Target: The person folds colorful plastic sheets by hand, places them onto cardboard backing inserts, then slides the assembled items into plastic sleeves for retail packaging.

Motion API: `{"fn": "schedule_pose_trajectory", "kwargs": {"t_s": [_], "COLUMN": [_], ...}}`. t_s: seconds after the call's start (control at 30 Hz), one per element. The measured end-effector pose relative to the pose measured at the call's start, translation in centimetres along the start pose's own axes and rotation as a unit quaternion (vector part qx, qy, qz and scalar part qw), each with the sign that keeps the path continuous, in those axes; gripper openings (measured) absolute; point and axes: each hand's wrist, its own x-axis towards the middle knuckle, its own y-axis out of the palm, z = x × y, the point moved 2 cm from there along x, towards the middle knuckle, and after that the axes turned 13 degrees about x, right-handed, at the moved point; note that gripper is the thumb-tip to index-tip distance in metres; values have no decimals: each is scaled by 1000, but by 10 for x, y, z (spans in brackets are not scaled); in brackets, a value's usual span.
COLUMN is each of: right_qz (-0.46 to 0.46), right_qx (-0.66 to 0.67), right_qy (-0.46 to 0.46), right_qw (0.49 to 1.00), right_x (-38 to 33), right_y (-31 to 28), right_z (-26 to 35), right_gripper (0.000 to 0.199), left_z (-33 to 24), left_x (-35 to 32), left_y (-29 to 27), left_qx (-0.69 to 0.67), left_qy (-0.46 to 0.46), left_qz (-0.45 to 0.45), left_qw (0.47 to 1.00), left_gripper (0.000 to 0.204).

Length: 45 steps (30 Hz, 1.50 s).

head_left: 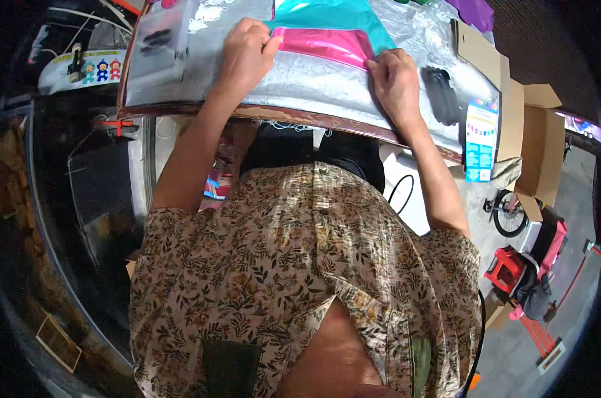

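The person wears a loose short-sleeved shirt (294, 265) of pale cream cloth, printed all over with small brown and olive flowers and leaves. The sleeves end above the elbows, leaving both forearms bare. The left hand (246, 54) and right hand (397, 83) are bare, without gloves, rings or a watch.

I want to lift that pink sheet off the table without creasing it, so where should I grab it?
Probably by the two near corners of the pink sheet, coming from the table's near edge: it lies flat, and the left hand and right hand already pinch those corners.
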Motion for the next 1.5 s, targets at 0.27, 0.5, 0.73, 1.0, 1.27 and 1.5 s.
{"fn": "schedule_pose_trajectory", "kwargs": {"t_s": [0.27,0.5,0.73,1.0,1.27,1.5], "right_qz": [74,225,221,234,234,204], "right_qx": [-109,-48,-31,-35,-24,19], "right_qy": [-149,-132,-79,-83,-75,-86], "right_qw": [980,964,971,968,969,975], "right_x": [-3,-5,-15,-16,-18,-4], "right_y": [28,37,9,2,2,-5], "right_z": [53,42,33,35,33,40], "right_gripper": [67,75,74,75,77,63], "left_z": [-3,0,-11,17,-57,-61], "left_x": [1,-2,5,4,15,7], "left_y": [5,1,-18,-24,-3,-1], "left_qx": [3,32,-31,-171,-48,-26], "left_qy": [-5,-14,-130,-177,146,97], "left_qz": [9,26,70,148,47,67], "left_qw": [1000,999,989,958,987,993], "left_gripper": [26,25,25,23,19,24]}}
